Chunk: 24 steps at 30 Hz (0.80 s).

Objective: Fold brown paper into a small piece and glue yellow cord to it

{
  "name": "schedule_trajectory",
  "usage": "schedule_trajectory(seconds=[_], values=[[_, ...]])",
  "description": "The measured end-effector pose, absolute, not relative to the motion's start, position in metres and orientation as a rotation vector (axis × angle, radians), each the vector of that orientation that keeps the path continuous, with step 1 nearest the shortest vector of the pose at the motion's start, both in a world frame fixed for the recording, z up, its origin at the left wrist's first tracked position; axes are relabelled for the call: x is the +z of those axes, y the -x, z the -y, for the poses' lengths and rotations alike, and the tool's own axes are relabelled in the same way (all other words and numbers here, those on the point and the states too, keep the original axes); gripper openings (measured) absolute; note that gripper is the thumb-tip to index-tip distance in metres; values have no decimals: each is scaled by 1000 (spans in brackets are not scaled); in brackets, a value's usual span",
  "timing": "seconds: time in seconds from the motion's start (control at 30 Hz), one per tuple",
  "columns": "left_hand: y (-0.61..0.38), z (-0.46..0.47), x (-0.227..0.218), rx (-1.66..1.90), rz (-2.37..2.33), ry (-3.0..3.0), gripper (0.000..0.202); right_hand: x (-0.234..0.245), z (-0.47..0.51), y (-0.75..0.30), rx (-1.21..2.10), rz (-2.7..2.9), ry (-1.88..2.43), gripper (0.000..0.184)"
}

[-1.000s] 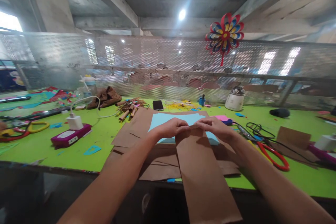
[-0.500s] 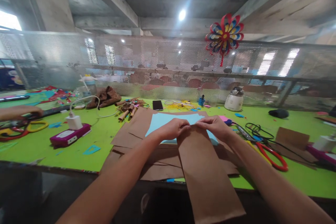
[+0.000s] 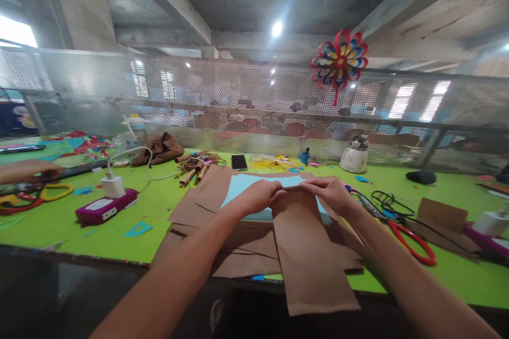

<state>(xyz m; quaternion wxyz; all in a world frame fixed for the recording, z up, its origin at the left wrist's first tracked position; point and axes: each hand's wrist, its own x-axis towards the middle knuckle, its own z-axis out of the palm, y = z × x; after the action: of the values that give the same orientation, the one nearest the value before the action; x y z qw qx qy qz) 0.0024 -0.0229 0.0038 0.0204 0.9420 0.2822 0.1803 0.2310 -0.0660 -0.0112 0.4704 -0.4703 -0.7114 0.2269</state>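
A long strip of brown kraft paper (image 3: pixel 310 254) hangs from both hands, its lower end reaching past the table's front edge. My left hand (image 3: pixel 264 194) pinches the strip's top left corner, fingers curled. At the top right corner, my right hand (image 3: pixel 328 193) pinches it between thumb and fingers. The top edge between them looks narrowly folded or rolled over. Light blue paper sheets (image 3: pixel 237 190) lie just behind and under the hands. Beneath those, several larger sheets of brown paper (image 3: pixel 210 190) are spread in a loose pile.
Red-handled scissors (image 3: pixel 417 246) and a black cable lie to the right. Purple power strips (image 3: pixel 107 206) stand left and far right. A phone (image 3: pixel 239 162), rolled paper tubes (image 3: pixel 196 169) and a white bottle (image 3: pixel 353 156) are behind. Another person's hand (image 3: pixel 35 169) rests at far left.
The strip's lower end has risen and moved slightly left, so the strip reaches less far down. A thin folded edge now shows between my hands, which still pinch the top.
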Motion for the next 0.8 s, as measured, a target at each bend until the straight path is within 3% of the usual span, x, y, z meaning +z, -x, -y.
schedule_trajectory(seconds=[0.5, 0.8], values=[[-1, 18, -2, 520, -703, -2583, 38, -14, 66, -228, 670, 1669, 1107, 28], [-1, 11, -9, 404, -588, -2402, 43, -11, 69, -227, 618, 1960, 1169, 30]])
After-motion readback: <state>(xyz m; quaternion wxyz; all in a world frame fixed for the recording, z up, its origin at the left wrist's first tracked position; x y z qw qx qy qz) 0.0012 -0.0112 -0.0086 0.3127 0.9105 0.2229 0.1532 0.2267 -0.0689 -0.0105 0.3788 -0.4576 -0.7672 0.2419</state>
